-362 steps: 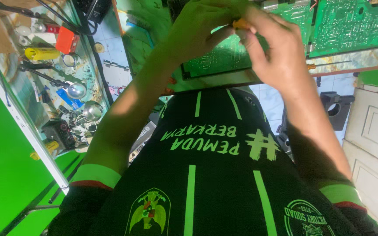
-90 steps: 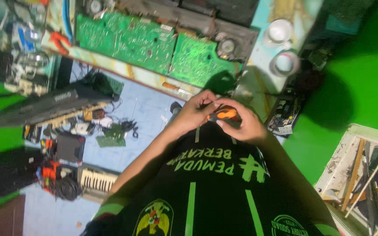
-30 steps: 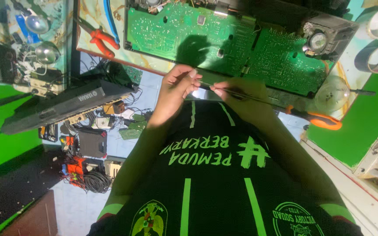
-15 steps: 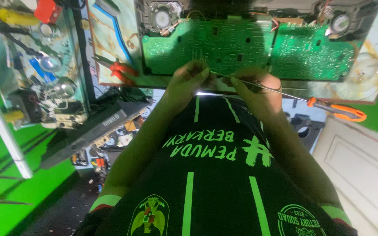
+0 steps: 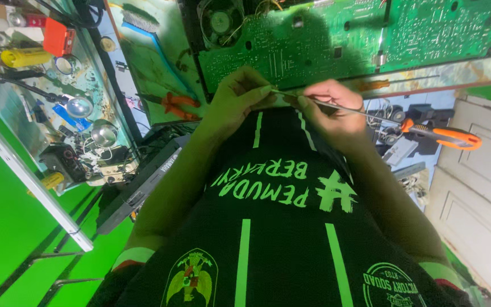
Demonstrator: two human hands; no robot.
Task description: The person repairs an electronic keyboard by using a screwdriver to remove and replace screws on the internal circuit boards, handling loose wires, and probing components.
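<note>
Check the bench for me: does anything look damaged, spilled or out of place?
Nothing looks spilled or broken. The circuit board lies bare by an open casing, and the shelf at the left is cluttered. Both hands pinch a thin screwdriver.

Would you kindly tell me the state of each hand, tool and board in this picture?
left hand: pinching the screwdriver's tip
right hand: closed around the shaft
screwdriver: held level between the hands, orange handle free
circuit boards: bare, solder side up, on the bench
orange pliers: lying unused, jaws shut
round speaker: uncovered beside the boards
</note>
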